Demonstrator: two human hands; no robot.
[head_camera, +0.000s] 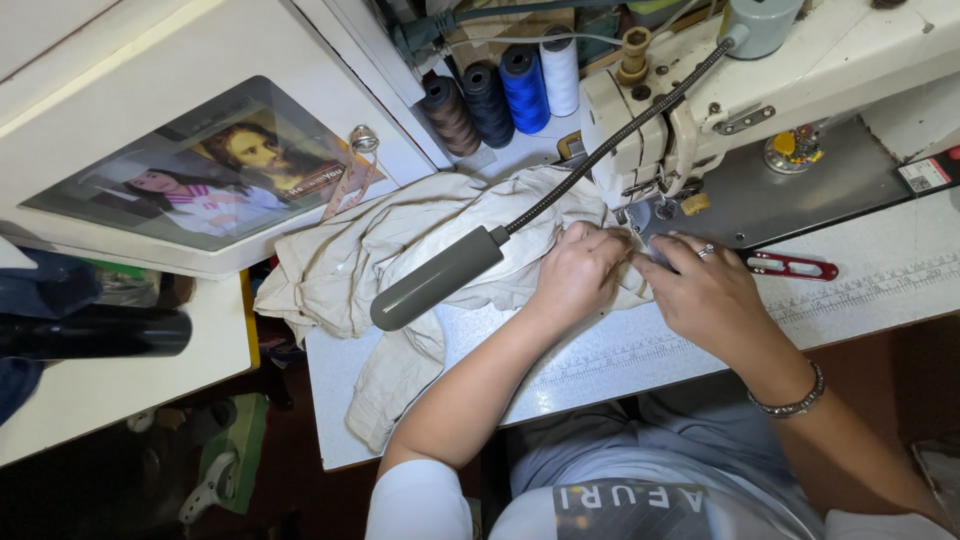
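Nearest the camera is the person's lap in grey cloth, with both forearms reaching away over the white table (620, 350), whose near edge carries a printed ruler strip. A beaded bracelet (795, 400) circles the right wrist.

The left hand (575, 275) lies palm down on the beige fabric (400, 250), knuckles up, fingers curled and pressed together onto a fold. Whether they pinch the cloth or only press it flat I cannot tell, as the fingertips are hidden under the hand. The right hand (705, 285) rests just beside it to the right, a ring on one finger, its fingers held close and pointing far-left toward the needle area; their tips meet the cloth's edge, but the grip itself is not visible.

The fabric lies mostly to the left of both hands, bunched and spilling off the table's near-left edge. Its worked edge sits right at the fingertips, just in front of the sewing machine (680, 120). Both hands are about equally near the needle, the left on the cloth's bulk and the right on the free side.

A grey lamp (435, 280) on a flexible neck lies across the fabric, long axis running near-left to far-right. A red tool (790, 265) lies just right of the right hand. Farther back stand four thread cones (500, 90), and far left a picture (210, 170).
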